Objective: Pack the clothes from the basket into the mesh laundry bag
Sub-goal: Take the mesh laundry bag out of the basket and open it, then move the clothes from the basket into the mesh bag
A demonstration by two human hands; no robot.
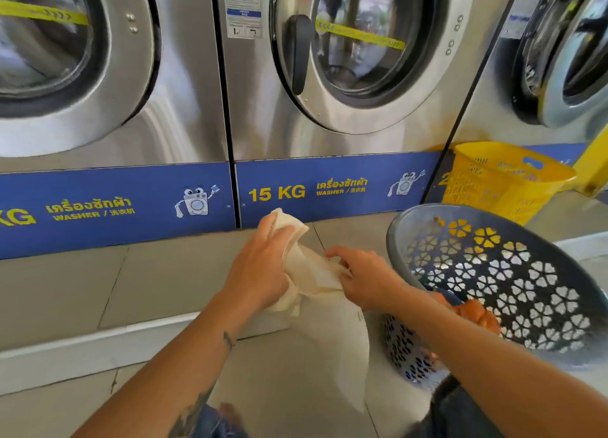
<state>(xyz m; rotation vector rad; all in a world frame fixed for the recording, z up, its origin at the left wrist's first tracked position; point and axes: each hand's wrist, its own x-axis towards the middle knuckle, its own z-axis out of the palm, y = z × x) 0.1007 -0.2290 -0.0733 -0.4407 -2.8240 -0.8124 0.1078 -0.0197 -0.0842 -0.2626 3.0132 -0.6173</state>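
Observation:
A cream mesh laundry bag (332, 335) hangs in front of me above the floor. My left hand (260, 266) grips a bunched cream piece of cloth (286, 222) at the bag's top, and I cannot tell whether it is a garment or part of the bag. My right hand (365, 278) pinches the bag's upper edge. Tilted toward me at the right is the grey-blue round basket (559, 273) with flower-shaped holes. Orange clothes (477, 314) lie inside it, partly hidden behind my right forearm.
A row of steel front-loading washers (329, 75) with a blue base strip stands close ahead. A yellow plastic basket (503, 177) sits on the raised tiled step at the right. A white step edge (98, 342) runs across the floor. My knees in jeans show at the bottom.

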